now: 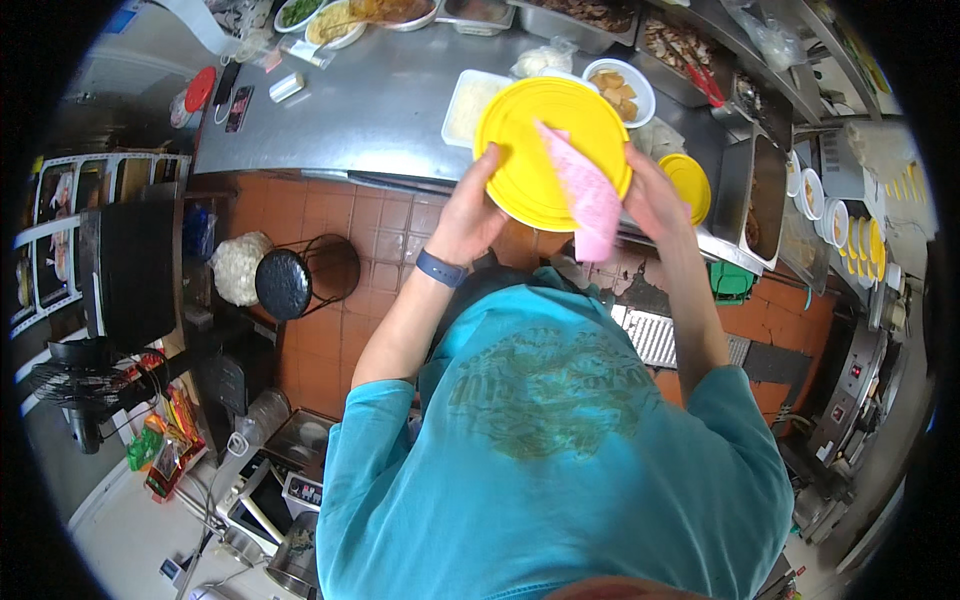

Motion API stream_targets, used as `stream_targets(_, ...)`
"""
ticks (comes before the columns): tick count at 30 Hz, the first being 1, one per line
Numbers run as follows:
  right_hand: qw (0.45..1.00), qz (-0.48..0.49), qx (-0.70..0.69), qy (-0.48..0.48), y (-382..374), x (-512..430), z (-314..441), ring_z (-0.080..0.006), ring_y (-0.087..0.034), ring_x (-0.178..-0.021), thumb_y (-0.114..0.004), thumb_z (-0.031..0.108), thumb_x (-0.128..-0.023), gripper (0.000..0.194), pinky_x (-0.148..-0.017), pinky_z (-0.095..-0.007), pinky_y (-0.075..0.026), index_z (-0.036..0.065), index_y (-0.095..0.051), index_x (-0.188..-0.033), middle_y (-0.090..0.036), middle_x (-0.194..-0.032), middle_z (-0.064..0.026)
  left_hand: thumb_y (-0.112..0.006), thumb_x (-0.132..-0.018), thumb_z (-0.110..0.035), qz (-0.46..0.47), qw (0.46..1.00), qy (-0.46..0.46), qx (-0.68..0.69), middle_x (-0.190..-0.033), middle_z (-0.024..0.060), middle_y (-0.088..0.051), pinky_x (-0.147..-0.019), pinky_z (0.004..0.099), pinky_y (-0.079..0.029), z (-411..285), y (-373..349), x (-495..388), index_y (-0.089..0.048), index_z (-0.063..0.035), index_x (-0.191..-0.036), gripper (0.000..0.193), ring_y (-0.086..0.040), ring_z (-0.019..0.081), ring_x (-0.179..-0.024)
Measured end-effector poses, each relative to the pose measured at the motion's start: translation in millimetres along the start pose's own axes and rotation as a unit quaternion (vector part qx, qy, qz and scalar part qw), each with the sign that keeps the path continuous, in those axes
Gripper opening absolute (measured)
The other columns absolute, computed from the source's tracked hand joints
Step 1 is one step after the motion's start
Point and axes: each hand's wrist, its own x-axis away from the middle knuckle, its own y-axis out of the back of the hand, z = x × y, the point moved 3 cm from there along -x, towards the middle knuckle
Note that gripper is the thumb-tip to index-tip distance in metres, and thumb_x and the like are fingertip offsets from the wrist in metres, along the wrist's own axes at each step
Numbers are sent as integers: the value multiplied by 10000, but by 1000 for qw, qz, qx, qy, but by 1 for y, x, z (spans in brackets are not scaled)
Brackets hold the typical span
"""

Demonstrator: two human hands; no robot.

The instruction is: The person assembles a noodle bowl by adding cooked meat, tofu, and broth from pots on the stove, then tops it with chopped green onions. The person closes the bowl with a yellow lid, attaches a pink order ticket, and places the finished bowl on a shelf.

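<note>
A round yellow plastic lid (pixel 525 172) is held up over the steel counter's front edge, and whatever lies under it is hidden. My left hand (pixel 472 206) grips its left rim, thumb on top. My right hand (pixel 656 191) grips the right rim. A pink slip of paper or cloth (pixel 585 187), slightly blurred, lies across the lid and hangs past its near edge. Beyond the lid stand a rectangular white tub (pixel 469 109) of pale food and a round white bowl (pixel 641 94) with brownish chunks. Another yellow lid (pixel 686 187) lies right of my right hand.
Steel pans of chopped food (pixel 679 49) stand at the back right, red tongs (pixel 703 81) in one. Bowls of food (pixel 335 26) and a phone (pixel 239 109) are on the steel counter (pixel 360 112). A black round stool (pixel 285 285) stands on the tiled floor. A fan (pixel 82 382) is at left.
</note>
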Motion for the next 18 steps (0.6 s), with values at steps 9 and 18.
stream_targets(9,999,5,45,-26,-67,-47,-93,-187,-522,-1218,-545,231,-988,480,-977,-367,-452,64,-431,-1423,-519,-1371,-86,-387,-975,-611,-119,990,-42,-59,-1391,72,-537,-1048,386,-417,-51,94,19,-460,-108,-1408,667,-509,218,-1270)
stream_targets(18,966,-50,254,-6,-96,-140,-135,-121,-618,-844,-674,124,-897,186,-751,-246,-484,-8,-685,-1027,-690,-945,-72,-383,-963,-623,-175,979,-89,-60,-1413,101,-508,-1046,448,-452,-89,173,27,-421,-104,-1433,701,-492,255,-1297)
